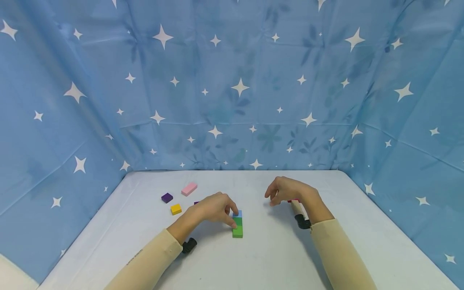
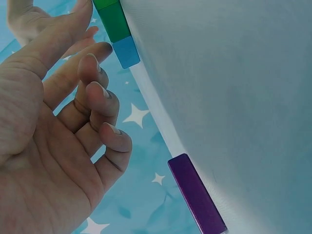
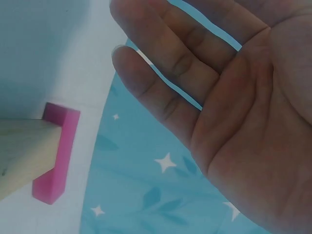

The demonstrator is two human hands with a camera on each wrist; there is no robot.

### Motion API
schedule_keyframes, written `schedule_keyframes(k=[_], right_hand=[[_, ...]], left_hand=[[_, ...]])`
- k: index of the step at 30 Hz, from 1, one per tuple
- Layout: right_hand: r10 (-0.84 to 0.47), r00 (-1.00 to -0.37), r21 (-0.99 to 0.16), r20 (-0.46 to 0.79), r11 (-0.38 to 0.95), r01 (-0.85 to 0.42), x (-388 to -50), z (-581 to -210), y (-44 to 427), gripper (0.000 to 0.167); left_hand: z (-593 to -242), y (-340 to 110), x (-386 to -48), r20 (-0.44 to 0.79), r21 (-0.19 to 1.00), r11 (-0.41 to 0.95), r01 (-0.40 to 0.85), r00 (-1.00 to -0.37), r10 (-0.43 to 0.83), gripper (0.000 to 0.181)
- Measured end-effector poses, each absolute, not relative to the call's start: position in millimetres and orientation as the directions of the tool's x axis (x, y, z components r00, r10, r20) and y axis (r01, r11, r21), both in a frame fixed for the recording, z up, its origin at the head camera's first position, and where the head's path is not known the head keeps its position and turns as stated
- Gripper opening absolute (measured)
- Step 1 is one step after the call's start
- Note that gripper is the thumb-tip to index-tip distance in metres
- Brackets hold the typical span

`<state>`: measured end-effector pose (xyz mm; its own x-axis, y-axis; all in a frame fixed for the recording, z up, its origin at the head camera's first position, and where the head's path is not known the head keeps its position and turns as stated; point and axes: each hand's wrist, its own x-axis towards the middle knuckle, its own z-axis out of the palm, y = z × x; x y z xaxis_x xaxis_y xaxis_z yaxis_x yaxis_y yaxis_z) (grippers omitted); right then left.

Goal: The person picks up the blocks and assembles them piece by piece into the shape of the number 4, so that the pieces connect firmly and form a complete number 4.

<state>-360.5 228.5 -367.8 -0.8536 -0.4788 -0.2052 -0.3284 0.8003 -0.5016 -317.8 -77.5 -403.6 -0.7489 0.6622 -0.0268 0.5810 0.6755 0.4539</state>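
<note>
My left hand (image 1: 216, 207) is beside a short row made of a light blue block (image 1: 237, 213) and green blocks (image 1: 237, 232). Its index fingertip touches the blue block, and its thumb tip is against the green part. In the left wrist view the other fingers are loosely bent, with nothing in the palm. My right hand (image 1: 286, 190) hovers over the table to the right, fingers relaxed and holding nothing. Below its wrist lie a pale wooden block (image 3: 29, 151) and a magenta block (image 3: 61, 156), which overlap in the right wrist view.
A pink block (image 1: 189, 189), a dark purple block (image 1: 167, 197) and a yellow block (image 1: 176, 209) lie at the left of the white table (image 1: 268, 257). Another purple block (image 2: 197, 195) is partly hidden behind my left hand. A blue star-patterned curtain (image 1: 232, 104) surrounds the table.
</note>
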Motion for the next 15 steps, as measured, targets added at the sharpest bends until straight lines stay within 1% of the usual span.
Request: schedule_keyframes(k=[6,11,15], right_hand=[[-0.475,-0.859,-0.483,-0.190,0.807,-0.339,-362,-365,241,0.035],[-0.454,-0.866,-0.492,-0.210,0.815,-0.308,-361,-359,257,0.043],[-0.428,-0.871,-0.495,-0.240,0.826,-0.269,-362,-360,271,0.045]], left_hand=[[-402,-77,-317,-0.022,0.451,0.675,0.585,-0.748,0.663,0.035],[-401,-77,-317,-0.026,0.452,0.675,0.583,-0.748,0.664,0.036],[-402,-78,-317,-0.027,0.454,0.672,0.585,-0.745,0.666,0.036]])
